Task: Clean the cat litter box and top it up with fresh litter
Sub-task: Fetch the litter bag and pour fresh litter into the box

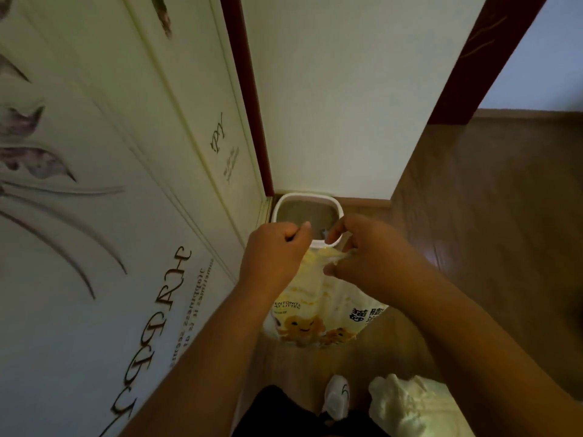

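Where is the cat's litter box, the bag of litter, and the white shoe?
litter box (339, 209): head view, on its white rim.
litter bag (303, 326): head view, on its printed front.
white shoe (337, 397): head view, on its top.

Wooden floor (473, 216) bears litter box (277, 203), litter bag (303, 323), plastic bag (407, 405).

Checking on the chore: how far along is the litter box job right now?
Scooping can't be judged. In hand: left hand and right hand pinch the top of the litter bag. Left: pouring into the litter box; a white plastic bag lies on the floor.
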Demonstrator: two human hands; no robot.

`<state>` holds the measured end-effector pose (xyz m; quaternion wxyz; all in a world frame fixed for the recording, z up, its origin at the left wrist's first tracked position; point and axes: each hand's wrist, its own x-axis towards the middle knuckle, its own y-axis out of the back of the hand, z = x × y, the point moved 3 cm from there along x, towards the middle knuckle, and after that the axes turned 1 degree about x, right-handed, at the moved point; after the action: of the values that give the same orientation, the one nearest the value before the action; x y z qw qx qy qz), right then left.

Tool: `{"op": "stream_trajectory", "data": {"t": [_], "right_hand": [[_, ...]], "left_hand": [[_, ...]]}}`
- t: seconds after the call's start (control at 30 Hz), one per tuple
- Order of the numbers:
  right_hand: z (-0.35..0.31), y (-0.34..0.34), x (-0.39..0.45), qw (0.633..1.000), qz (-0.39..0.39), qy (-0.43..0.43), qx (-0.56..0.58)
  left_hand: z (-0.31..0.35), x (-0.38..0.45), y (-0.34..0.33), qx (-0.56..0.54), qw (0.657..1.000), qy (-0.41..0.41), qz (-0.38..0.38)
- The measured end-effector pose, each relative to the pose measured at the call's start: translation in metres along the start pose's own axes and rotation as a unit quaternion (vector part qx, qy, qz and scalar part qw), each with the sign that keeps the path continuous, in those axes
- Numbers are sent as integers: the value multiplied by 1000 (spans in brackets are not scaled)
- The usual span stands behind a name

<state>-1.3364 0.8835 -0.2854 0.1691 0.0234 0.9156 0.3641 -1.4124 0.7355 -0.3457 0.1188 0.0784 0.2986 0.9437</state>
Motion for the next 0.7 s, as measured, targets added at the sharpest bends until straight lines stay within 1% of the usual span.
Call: {"op": "stream_trajectory", "data": {"t": [0.13, 0.27, 0.47, 0.6, 0.7], "right_hand": [[5, 18, 49, 1000, -17, -6, -7], [12, 31, 97, 999, -23, -39, -5], [27, 42, 169, 995, 17, -99, 7], [37, 42, 212, 992, 25, -126, 10], [54, 35, 242, 988, 20, -152, 35]], "left_hand": [[-2, 46, -16, -3, 1000, 22, -3], [-12, 95, -36, -9, 999, 24, -22], [-28, 174, -70, -23, 997, 14, -74], [-45, 220, -89, -26, 993, 8, -116], [-60, 248, -106, -20, 989, 3, -145]]}}
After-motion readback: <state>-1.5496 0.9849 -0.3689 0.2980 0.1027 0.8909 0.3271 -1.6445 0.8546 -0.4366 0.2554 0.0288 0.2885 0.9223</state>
